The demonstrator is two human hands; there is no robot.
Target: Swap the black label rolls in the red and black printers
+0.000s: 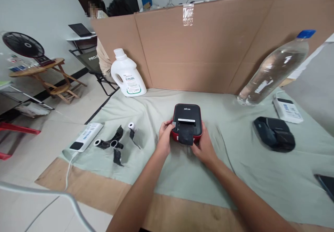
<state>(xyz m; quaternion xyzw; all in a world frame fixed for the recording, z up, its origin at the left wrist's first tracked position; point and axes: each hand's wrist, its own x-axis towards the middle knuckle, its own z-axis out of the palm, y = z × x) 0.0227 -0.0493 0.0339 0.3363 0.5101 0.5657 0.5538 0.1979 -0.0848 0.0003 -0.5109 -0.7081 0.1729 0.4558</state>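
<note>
A small black and red portable label printer (187, 112) sits in the middle of the green cloth, held at both sides. A black strip (185, 135) hangs out over its front, below a white-edged slot. My left hand (164, 138) is closed round the left side, thumb on the top edge. On the right side, my right hand (205, 148) grips the printer, its thumb by the lower corner of the strip; some fingers are hidden behind the body. Several small rolls with black strips, among them a white-cored roll (98, 143), lie to the left.
A white detergent bottle (129, 75) and a large clear bottle (273, 72) stand before a cardboard panel (193, 51). Right lies a black device (273, 134) near a white power strip (288, 110); another power strip (87, 136) is left. A person (103, 58) sits behind the panel.
</note>
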